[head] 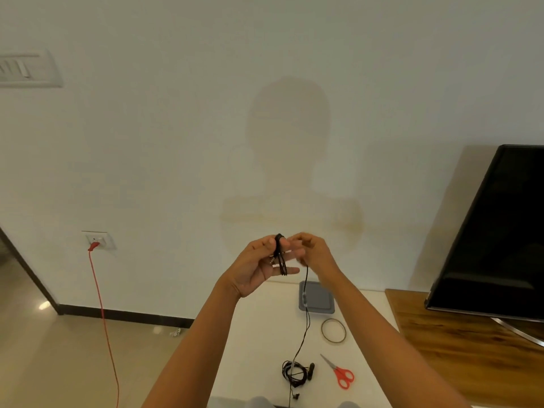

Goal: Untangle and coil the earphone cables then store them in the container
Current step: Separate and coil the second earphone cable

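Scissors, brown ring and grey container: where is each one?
Scissors [336, 370]: head view, red handle near the pivot.
Brown ring [322, 330]: head view, left edge of loop.
Grey container [319, 297]: head view, bare bottom.

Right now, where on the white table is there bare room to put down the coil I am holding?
The widest bare patch of the table lies between the left forearm and the hanging cable. The right side is crowded: container, rubber band, scissors and tangled earphones sit close together.
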